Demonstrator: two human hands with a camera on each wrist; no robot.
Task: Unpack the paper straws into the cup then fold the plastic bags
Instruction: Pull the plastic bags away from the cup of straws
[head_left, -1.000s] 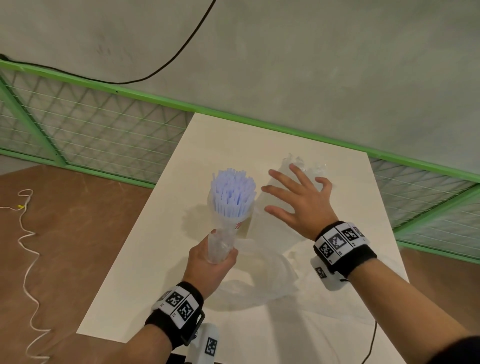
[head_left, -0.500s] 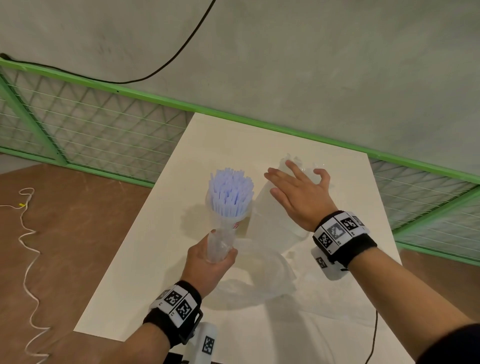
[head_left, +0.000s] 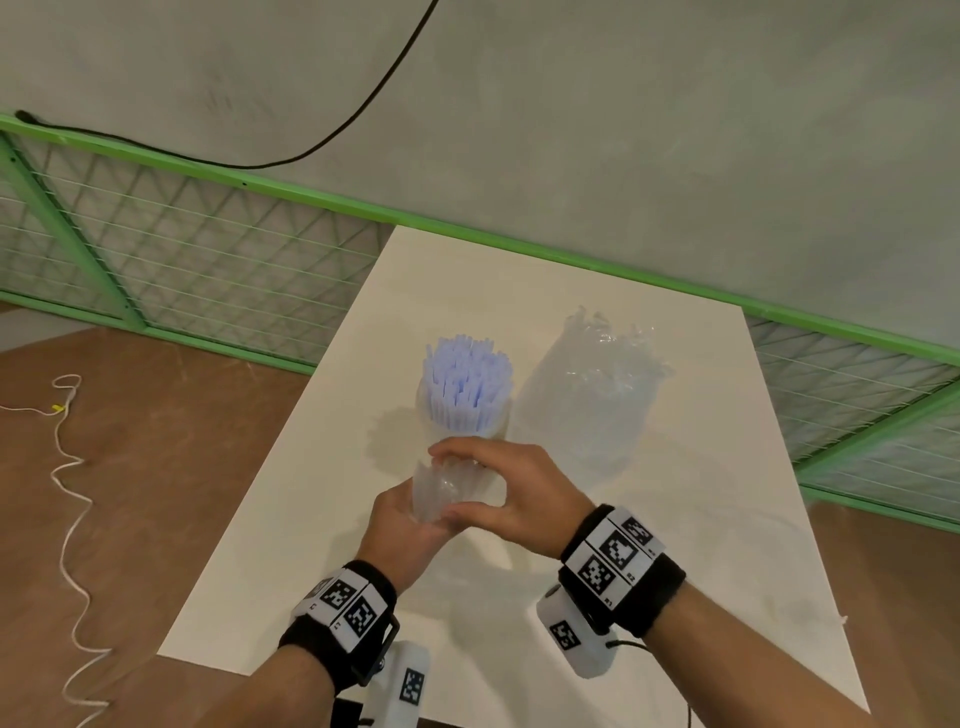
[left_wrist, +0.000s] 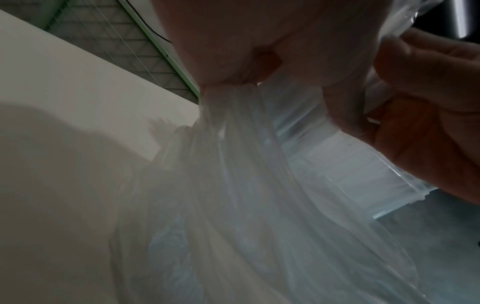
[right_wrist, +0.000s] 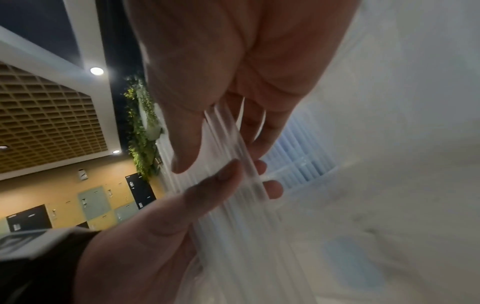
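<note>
Pale blue paper straws (head_left: 465, 387) stand upright in a white cup (head_left: 457, 428) at the middle of the white table (head_left: 291, 519). Just in front of the cup both hands hold one bunched clear plastic bag (head_left: 441, 493). My left hand (head_left: 415, 514) grips it from below, and my right hand (head_left: 467, 483) pinches its top from the right. In the left wrist view the bag (left_wrist: 259, 185) hangs down from my left hand (left_wrist: 233, 51). In the right wrist view my right hand (right_wrist: 221, 144) pinches the gathered bag (right_wrist: 233, 216). A second clear bag (head_left: 587, 395) lies flat to the right of the cup.
A green-framed wire mesh fence (head_left: 208, 270) runs behind and to the left of the table. A white cord (head_left: 67, 467) trails over the brown floor at left. The table's near edge is just under my wrists.
My right hand has left the flat bag at the right and come back to pinch the bunched bag in my left hand. The left hand kept its grip.
</note>
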